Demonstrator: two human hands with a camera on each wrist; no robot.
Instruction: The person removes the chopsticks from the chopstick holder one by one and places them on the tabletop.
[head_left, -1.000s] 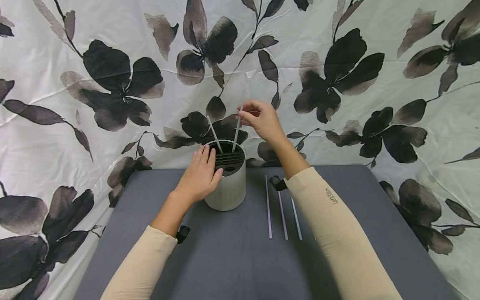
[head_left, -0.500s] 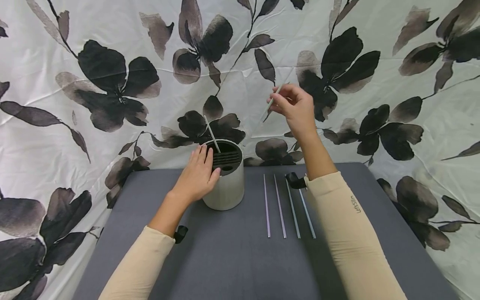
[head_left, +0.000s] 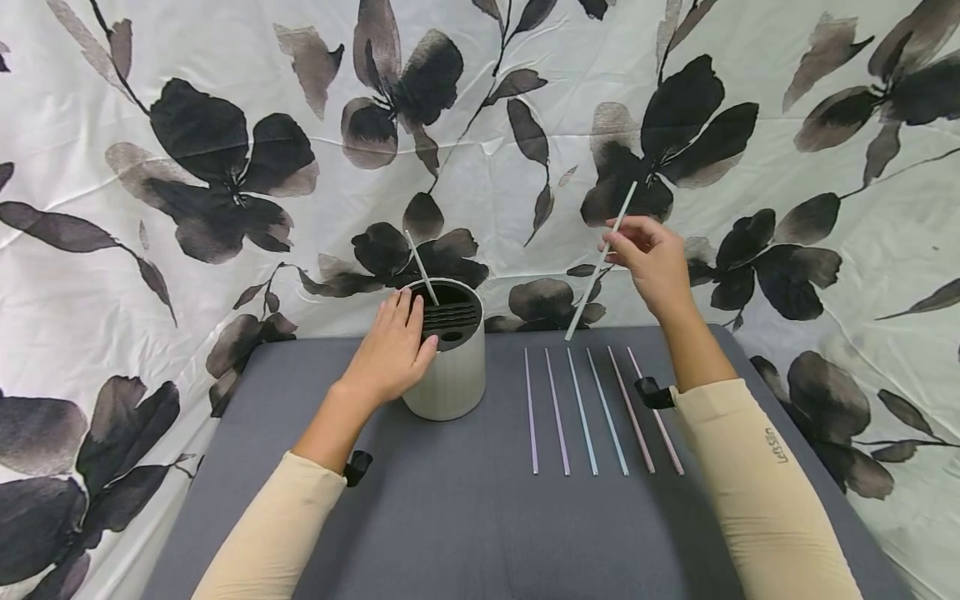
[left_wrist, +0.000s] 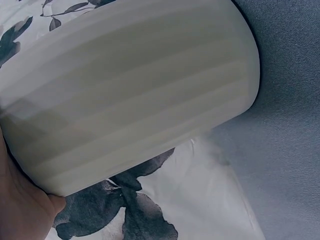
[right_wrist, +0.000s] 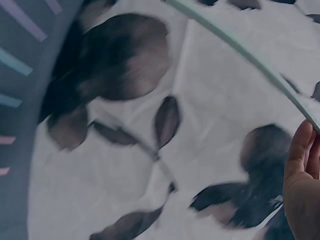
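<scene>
A pale ribbed cylindrical holder with a dark slotted top stands on the grey table; one thin white straw leans out of it. My left hand rests against the holder's left side and rim; the left wrist view is filled by the holder's wall. My right hand pinches a pale straw in the air above the table's far right, its lower end just over the back edge. In the right wrist view that straw crosses the top. Several coloured straws lie side by side on the table.
A white cloth with dark flower prints hangs behind and around the table. Black wrist straps show on both arms. The table's back edge lies close behind the holder.
My right hand has lifted one straw out of the holder and carried it to the right, then lower, over the far end of the row. The left hand stayed on the holder.
</scene>
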